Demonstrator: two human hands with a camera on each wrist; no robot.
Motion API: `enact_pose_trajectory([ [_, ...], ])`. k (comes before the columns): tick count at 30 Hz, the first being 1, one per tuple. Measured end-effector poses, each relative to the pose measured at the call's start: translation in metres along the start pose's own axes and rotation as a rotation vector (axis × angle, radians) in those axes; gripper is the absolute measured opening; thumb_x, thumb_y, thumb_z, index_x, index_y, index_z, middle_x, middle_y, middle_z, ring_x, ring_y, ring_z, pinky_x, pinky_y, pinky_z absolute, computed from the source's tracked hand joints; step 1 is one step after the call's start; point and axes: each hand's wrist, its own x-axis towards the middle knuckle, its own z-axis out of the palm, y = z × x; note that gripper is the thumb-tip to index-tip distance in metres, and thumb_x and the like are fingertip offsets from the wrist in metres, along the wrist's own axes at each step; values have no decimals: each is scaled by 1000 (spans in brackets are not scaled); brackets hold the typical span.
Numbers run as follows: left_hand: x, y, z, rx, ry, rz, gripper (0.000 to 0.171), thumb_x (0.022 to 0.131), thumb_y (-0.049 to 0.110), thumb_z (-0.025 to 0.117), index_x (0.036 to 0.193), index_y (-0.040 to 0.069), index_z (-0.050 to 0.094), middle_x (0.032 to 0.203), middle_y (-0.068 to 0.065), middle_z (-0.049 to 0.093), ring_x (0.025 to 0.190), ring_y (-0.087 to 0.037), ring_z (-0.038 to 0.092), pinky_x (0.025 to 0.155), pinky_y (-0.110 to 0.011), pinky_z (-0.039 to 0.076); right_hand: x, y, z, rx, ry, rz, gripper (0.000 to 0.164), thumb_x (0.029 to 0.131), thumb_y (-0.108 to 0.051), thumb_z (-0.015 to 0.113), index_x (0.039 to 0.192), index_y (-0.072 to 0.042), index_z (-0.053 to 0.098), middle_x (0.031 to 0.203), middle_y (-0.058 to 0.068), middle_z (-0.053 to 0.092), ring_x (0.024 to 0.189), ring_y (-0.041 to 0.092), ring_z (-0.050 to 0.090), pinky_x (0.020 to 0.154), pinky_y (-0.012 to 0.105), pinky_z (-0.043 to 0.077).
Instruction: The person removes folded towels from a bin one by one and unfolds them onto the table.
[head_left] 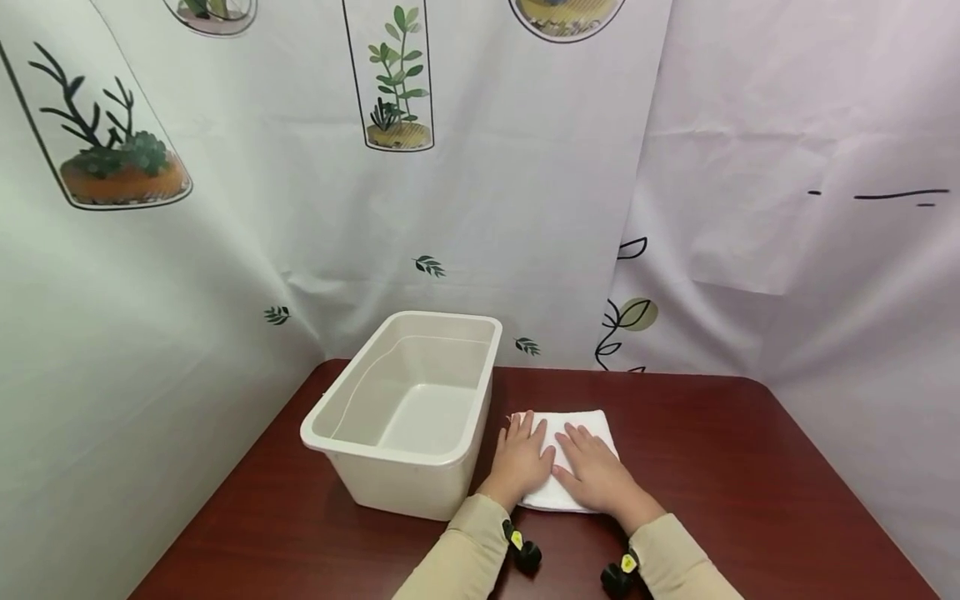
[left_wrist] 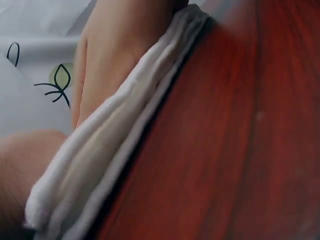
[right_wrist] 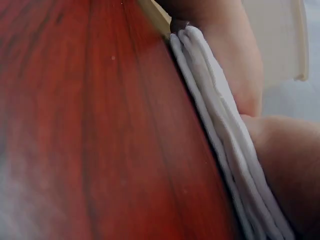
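Note:
A white cloth [head_left: 558, 497], folded into a flat rectangle of several layers, lies on the dark red table. My left hand [head_left: 522, 457] rests flat on its left part, fingers straight and pointing away from me. On the right part my right hand [head_left: 595, 472] presses down, its fingers also extended. The two thumbs nearly meet near the middle of the cloth. Both wrist views show the folded cloth [left_wrist: 107, 130] edge-on, its stacked layers [right_wrist: 225, 135] visible beneath the hands.
A cream plastic tub [head_left: 390, 483] stands left of the cloth, close to my left hand; its visible inside holds nothing. The red table [head_left: 720, 467] extends to the right. A white printed curtain [head_left: 525, 208] hangs behind the table. Each wrist wears a small black device.

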Motion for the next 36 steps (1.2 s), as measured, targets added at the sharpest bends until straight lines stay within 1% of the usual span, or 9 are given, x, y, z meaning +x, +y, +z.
enact_pose_trajectory([
  [3,0,-1,1,9,-35,-29,55,105,37,42,155,12,43,164,-12,29,153,-35,19,120,-59,18,-1,0,1,-29,-55,14,61,103,-37,52,145,7,48,154,26,40,143,47,34,113,63,29],
  [7,2,-4,4,31,-40,-48,54,106,35,38,156,14,40,165,-10,27,154,-34,17,120,-61,14,3,1,1,-55,-140,90,62,106,-38,44,153,1,40,162,20,31,150,40,24,119,59,20],
  [10,4,-6,3,28,-37,-57,53,107,34,37,156,15,40,166,-10,26,154,-35,16,119,-63,12,6,3,2,-71,-160,129,59,106,-36,42,155,-3,38,163,17,29,152,38,22,120,58,18],
  [16,9,-8,1,43,-33,-84,53,107,37,36,157,19,40,166,-9,26,154,-33,17,119,-64,13,8,9,0,-67,-121,171,59,106,-35,44,154,-1,39,162,21,30,150,41,24,119,61,19],
  [21,13,-10,4,18,-29,-103,53,107,36,36,158,19,38,166,-10,26,153,-33,19,119,-64,12,7,15,-3,-55,-127,254,65,106,-38,44,155,3,33,163,24,25,151,44,20,118,63,19],
  [24,15,-10,5,0,-20,-105,53,108,36,35,158,19,38,166,-10,27,153,-33,21,119,-63,12,6,18,-5,-62,-133,274,67,106,-39,44,156,4,31,163,25,25,151,44,20,117,65,19],
  [27,14,-11,6,-13,-5,-128,53,108,36,35,158,19,38,165,-11,28,152,-34,23,120,-62,12,4,19,-6,-66,-128,285,68,106,-41,44,155,5,31,163,24,25,151,43,21,117,65,19],
  [31,7,-12,7,-12,11,-167,53,108,35,37,157,14,39,163,-12,32,152,-34,25,120,-61,14,3,20,-4,-61,-127,305,71,105,-43,45,155,5,31,162,25,26,151,43,20,117,65,18],
  [36,2,-13,7,11,48,-161,53,107,33,39,154,9,43,160,-15,37,150,-35,28,119,-60,18,4,27,-5,-69,-111,317,74,104,-46,46,156,5,30,162,25,26,151,43,19,118,65,17],
])
